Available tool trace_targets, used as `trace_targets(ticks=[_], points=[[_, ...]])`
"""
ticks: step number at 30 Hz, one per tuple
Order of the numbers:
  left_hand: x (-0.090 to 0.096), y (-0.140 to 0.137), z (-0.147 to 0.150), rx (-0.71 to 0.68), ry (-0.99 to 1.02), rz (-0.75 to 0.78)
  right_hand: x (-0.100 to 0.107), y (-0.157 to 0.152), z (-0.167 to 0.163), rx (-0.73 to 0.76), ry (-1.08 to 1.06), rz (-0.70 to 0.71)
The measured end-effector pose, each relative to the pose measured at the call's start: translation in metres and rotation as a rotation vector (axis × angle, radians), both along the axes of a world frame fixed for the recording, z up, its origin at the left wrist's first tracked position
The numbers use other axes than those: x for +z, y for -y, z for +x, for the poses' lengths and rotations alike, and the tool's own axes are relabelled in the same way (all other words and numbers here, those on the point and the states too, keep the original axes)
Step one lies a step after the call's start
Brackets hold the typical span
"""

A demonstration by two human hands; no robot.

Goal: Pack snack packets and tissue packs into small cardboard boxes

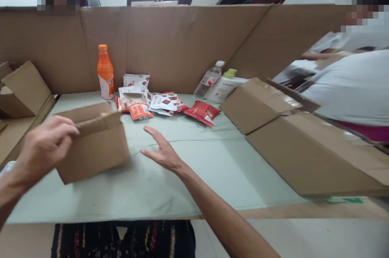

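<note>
My left hand (51,140) grips the upper edge of a small open cardboard box (97,148), fingers closed over its rim at the left. The box is slightly tilted over the pale green table cover (188,181); what it holds inside is hidden. To its right, my right hand (162,150) is apart from the box, thumb and fingers spread, with nothing in it. Behind the hands lie several snack packets: an orange one (140,109), a white one with brown squares (164,102) and a red one (202,112).
An orange drink bottle (105,72) stands back left. A clear bottle (209,79) and a white bottle with a green cap (223,86) lean at the back right. Cardboard boxes (316,148) line the right, another (26,92) the left. A cardboard wall (182,43) closes the back; people are beyond.
</note>
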State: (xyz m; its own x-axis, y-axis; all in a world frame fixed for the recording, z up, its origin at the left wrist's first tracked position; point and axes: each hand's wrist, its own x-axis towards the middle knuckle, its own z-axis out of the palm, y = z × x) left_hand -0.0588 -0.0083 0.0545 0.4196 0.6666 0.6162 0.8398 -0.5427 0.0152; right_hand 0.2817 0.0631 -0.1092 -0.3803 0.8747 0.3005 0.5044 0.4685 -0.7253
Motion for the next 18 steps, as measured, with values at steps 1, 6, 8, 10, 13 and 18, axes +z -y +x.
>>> trace_targets(ticks=[1,6,8,10,13,18], points=[[-0.006,0.003,0.021,-0.083,-0.033,0.028,0.005,0.008,0.012,0.025,-0.062,-0.028],[-0.027,0.027,0.088,-0.324,-0.020,-0.011,0.018,0.044,0.053,0.099,-0.163,-0.152],[-0.027,0.035,0.096,-0.365,0.018,-0.082,0.016,0.047,0.060,0.118,-0.182,-0.155],[-0.023,0.038,0.096,-0.357,0.060,-0.164,0.011,0.043,0.062,0.137,-0.212,-0.153],[-0.012,0.033,0.085,-0.319,0.053,-0.252,0.002,0.030,0.058,0.183,-0.280,-0.193],[0.005,0.008,0.062,-0.406,-0.156,-0.444,-0.010,0.022,0.043,0.204,-0.336,-0.225]])
